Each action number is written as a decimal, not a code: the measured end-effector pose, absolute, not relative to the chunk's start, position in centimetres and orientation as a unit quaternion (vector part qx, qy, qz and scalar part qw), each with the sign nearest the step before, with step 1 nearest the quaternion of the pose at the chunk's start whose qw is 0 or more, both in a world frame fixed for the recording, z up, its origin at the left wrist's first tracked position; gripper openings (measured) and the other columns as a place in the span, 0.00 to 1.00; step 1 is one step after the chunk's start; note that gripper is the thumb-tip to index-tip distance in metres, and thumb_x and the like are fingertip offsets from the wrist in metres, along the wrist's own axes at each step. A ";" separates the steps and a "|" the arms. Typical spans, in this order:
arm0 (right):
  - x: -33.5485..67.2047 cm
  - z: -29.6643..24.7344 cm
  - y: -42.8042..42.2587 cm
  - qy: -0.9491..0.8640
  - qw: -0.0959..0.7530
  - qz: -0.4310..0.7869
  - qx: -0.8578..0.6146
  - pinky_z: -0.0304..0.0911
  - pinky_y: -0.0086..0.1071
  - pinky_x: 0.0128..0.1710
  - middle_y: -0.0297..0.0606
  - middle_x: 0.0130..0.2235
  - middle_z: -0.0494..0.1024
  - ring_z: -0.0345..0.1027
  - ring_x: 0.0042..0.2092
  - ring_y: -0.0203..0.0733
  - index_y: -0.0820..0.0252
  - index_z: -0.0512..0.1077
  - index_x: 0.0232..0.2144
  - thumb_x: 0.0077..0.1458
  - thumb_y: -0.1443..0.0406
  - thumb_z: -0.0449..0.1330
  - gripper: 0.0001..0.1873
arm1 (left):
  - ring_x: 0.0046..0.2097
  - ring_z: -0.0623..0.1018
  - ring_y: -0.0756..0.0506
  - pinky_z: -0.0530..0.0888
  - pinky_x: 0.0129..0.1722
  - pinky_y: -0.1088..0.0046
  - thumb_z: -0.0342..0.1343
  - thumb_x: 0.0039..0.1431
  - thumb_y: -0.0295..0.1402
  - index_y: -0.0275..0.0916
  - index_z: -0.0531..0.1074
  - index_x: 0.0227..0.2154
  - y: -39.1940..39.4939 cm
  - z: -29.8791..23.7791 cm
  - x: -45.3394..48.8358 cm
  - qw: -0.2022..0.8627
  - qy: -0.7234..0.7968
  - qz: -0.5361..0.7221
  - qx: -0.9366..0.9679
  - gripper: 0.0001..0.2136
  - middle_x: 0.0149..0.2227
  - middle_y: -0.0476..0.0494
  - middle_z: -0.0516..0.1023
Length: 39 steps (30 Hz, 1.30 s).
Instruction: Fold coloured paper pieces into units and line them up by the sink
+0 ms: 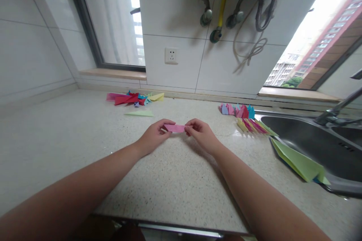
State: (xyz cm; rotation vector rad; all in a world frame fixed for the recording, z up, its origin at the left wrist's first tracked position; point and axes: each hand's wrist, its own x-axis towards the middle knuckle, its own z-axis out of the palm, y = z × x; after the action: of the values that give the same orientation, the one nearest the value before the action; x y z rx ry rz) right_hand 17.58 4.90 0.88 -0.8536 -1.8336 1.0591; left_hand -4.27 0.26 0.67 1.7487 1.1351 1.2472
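A small folded pink paper (pixel 177 128) is stretched level between my two hands, just above the speckled countertop (pixel 172 180). My left hand (pixel 155 134) pinches its left end between thumb and fingers. At the other end, my right hand (pixel 200 132) grips the paper with thumb and fingertips. A flat light green folded paper (pixel 140 113) lies beyond my left hand. Behind it sits a loose heap of folded papers (pixel 127 99) in red, pink, blue and yellow.
To the right stand a row of small folded paper pieces (pixel 236 110) and several yellow and magenta folded papers (pixel 253 126). A large green folded paper (pixel 299 160) lies by the steel sink (pixel 296 135). A faucet (pixel 336 111), wall socket (pixel 171 56) and hoses (pixel 226 0) are behind.
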 end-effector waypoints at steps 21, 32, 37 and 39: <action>18.8 2.4 4.3 -0.820 0.434 0.165 -0.335 0.66 0.28 0.33 0.36 0.34 0.81 0.73 0.34 0.36 0.57 0.78 0.36 0.58 0.64 0.60 0.06 | 0.35 0.74 0.48 0.71 0.31 0.74 0.57 0.60 0.40 0.41 0.77 0.47 1.5 -0.3 -5.4 0.359 0.445 0.525 0.631 0.15 0.39 0.44 0.79; 18.7 2.0 3.4 -0.777 0.430 0.244 -0.389 0.66 0.28 0.35 0.36 0.30 0.81 0.73 0.32 0.35 0.60 0.78 0.32 0.53 0.66 0.63 0.04 | 0.35 0.74 0.47 0.71 0.30 0.74 0.58 0.59 0.44 0.41 0.71 0.53 1.9 -0.5 -5.3 0.399 0.442 0.520 0.612 0.21 0.39 0.43 0.77; 21.5 3.1 4.8 -0.710 0.464 0.216 -0.484 0.65 0.29 0.32 0.36 0.28 0.81 0.74 0.30 0.37 0.60 0.77 0.29 0.51 0.63 0.64 0.06 | 0.39 0.74 0.46 0.71 0.30 0.74 0.59 0.57 0.46 0.41 0.69 0.54 1.9 -0.6 -5.0 0.431 0.451 0.485 0.613 0.24 0.43 0.40 0.76; 24.0 3.6 5.7 -0.674 0.482 0.187 -0.528 0.65 0.30 0.32 0.36 0.27 0.80 0.74 0.29 0.38 0.60 0.76 0.28 0.51 0.61 0.63 0.08 | 0.39 0.75 0.45 0.71 0.30 0.73 0.59 0.57 0.46 0.41 0.70 0.54 1.8 -0.8 -4.9 0.431 0.456 0.465 0.624 0.24 0.43 0.40 0.76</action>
State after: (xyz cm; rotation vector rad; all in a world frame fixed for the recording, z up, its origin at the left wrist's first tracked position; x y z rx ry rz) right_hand 24.01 5.66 3.64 -1.2879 -1.6422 0.4567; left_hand -4.92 1.82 -0.75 1.5572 1.1368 1.1599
